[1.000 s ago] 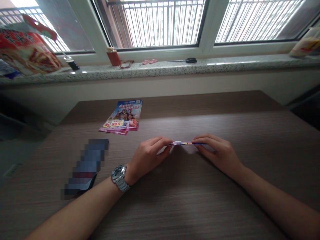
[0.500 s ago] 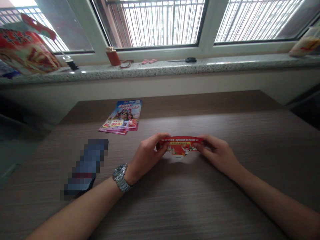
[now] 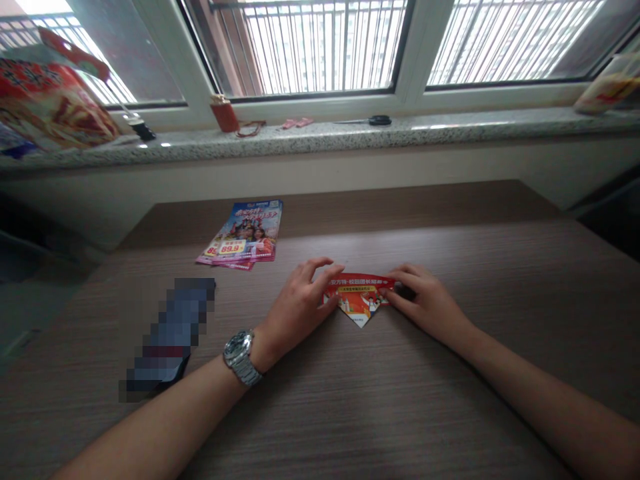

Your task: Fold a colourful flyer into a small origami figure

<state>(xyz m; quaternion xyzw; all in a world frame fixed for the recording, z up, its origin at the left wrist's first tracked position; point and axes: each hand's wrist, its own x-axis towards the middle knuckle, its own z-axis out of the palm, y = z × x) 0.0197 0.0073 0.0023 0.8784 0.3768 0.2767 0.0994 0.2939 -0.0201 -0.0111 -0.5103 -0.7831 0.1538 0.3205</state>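
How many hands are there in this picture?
2. The left hand is at the left end of the red paper, and the right hand is at its right end. No others show.

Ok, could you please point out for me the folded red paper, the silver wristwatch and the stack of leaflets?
folded red paper [image 3: 359, 299]: head view, middle of its printed face
silver wristwatch [image 3: 244, 360]: head view, the bracelet beside the dial
stack of leaflets [image 3: 251, 231]: head view, the top leaflet's cover
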